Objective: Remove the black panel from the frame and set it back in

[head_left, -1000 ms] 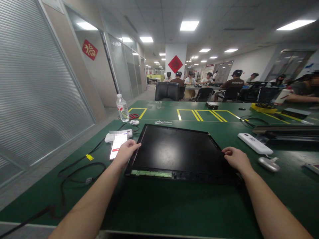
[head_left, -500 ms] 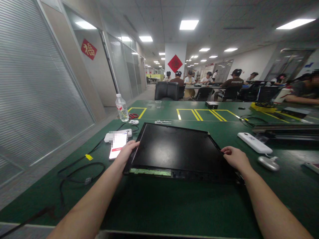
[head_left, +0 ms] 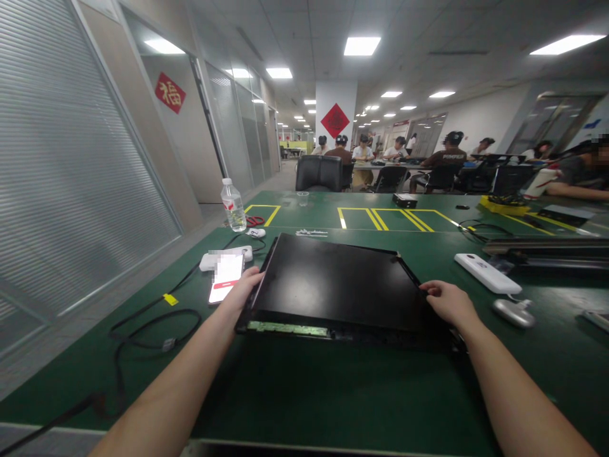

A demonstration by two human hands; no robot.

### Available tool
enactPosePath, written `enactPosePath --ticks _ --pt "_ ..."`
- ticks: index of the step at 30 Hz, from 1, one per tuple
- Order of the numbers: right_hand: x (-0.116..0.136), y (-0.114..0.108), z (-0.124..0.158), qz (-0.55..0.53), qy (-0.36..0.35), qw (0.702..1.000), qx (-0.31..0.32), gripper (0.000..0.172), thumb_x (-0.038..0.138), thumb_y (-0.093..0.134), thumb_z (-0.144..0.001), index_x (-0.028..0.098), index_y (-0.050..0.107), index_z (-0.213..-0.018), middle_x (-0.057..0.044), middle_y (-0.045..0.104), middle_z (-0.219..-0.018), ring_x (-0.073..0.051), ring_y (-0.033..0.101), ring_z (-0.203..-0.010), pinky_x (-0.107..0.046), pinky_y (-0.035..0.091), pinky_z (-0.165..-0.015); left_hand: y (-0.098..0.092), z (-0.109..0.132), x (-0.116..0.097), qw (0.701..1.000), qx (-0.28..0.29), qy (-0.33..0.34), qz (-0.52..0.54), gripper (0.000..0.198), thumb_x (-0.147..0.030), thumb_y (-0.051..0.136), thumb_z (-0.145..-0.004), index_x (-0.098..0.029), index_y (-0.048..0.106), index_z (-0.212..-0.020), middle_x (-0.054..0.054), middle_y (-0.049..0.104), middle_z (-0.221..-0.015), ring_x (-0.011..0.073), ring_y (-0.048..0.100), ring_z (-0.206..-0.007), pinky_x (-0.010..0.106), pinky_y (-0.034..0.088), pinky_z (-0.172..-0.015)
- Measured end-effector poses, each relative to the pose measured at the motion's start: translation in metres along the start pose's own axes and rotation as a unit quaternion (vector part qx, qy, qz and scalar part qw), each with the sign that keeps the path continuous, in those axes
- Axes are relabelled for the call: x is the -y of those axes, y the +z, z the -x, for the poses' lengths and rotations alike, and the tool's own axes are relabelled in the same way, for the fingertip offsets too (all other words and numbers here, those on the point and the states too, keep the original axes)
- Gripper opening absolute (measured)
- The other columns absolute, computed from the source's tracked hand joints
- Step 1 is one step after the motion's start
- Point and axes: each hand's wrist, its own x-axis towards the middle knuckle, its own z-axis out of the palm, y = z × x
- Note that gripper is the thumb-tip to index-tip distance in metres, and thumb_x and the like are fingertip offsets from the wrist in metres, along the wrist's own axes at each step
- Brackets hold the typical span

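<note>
A black, glossy display panel (head_left: pixel 333 285) lies over a black frame (head_left: pixel 380 339), at the middle of the green table. Along the near edge of the frame runs a green circuit strip (head_left: pixel 288 328). Its far left corner stands slightly proud of the frame, with a gap along the left side. My left hand (head_left: pixel 245 291) grips the panel's left edge, fingertips partly hidden behind it. On the opposite side, my right hand (head_left: pixel 447 301) pinches the right edge between thumb and fingers.
A lit phone (head_left: pixel 227 279) lies beside my left hand, near a black cable (head_left: pixel 157 314) and a water bottle (head_left: pixel 233 206). Right of the panel are a white power bank (head_left: pixel 488 273) and a silver mouse-shaped device (head_left: pixel 512 313). Red-handled scissors (head_left: pixel 255 221) lie farther back. Several people sit beyond.
The panel's far left part has lifted a little out of the frame, and the frame's left rim shows more. Both hands have stayed almost in place at its edges.
</note>
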Motion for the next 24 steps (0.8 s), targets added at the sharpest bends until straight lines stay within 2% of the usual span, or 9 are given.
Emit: enactPosePath --ticks 3,5,10,16,20,24 --pt "-0.0008 -0.0004 -0.0002 0.002 0.002 1.0 -0.001 0.036 0.015 0.061 -0.075 0.026 0.08 -0.104 -0.005 0.076 -0.099 -0.023 0.07 -0.089 -0.031 0.047 -0.068 -0.0009 0.0007 -0.0003 1.0 0.024 0.003 -0.018 0.083 -0.013 0.086 -0.066 -0.028 0.046 -0.136 -0.006 0.066 -0.061 0.0206 0.065 -0.043 0.028 0.054 -0.044" --pt "-0.0011 -0.0005 -0.0003 0.0 0.001 1.0 -0.004 0.037 0.015 0.061 -0.074 0.026 0.08 -0.103 -0.005 0.076 -0.099 -0.022 0.07 -0.088 -0.031 0.048 -0.069 -0.0027 0.0009 0.0005 0.998 0.051 0.005 -0.031 0.091 -0.011 0.087 -0.064 -0.029 0.043 -0.142 -0.004 0.069 -0.065 0.022 0.066 -0.045 0.03 0.055 -0.044" --pt "-0.0011 0.0007 -0.0002 -0.008 0.001 1.0 -0.011 0.037 0.016 0.062 -0.071 0.027 0.08 -0.101 -0.005 0.076 -0.097 -0.022 0.07 -0.084 -0.03 0.049 -0.069 -0.006 0.0016 0.0017 0.996 0.071 0.007 -0.052 0.074 -0.008 0.085 -0.065 -0.019 0.056 -0.131 0.005 0.075 -0.075 0.0227 0.072 -0.055 0.029 0.058 -0.049" --pt "-0.0007 0.0008 0.0005 -0.015 -0.003 1.0 -0.011 0.036 0.016 0.062 -0.072 0.025 0.08 -0.102 -0.005 0.076 -0.096 -0.021 0.069 -0.082 -0.03 0.049 -0.069 -0.0079 0.0009 0.0008 0.992 0.088 0.012 -0.092 0.054 -0.015 0.087 -0.069 -0.018 0.065 -0.118 0.007 0.079 -0.082 0.0219 0.075 -0.065 0.025 0.059 -0.054" --pt "0.0001 -0.0004 0.0014 -0.012 -0.001 1.0 -0.009 0.036 0.015 0.062 -0.072 0.026 0.08 -0.102 -0.005 0.076 -0.098 -0.021 0.069 -0.084 -0.029 0.049 -0.069 -0.0088 0.0012 -0.0003 0.99 0.088 0.02 -0.11 0.051 -0.014 0.084 -0.073 -0.017 0.065 -0.119 0.007 0.08 -0.086 0.0215 0.076 -0.07 0.025 0.06 -0.058" --pt "0.0013 -0.001 0.0024 -0.007 -0.004 1.0 -0.017 0.037 0.015 0.062 -0.072 0.027 0.08 -0.101 -0.004 0.076 -0.097 -0.021 0.069 -0.085 -0.029 0.049 -0.069 -0.0075 0.0043 -0.0025 0.989 0.075 0.013 -0.127 0.051 -0.012 0.082 -0.075 -0.017 0.065 -0.123 0.007 0.08 -0.087 0.0204 0.075 -0.066 0.025 0.06 -0.057"
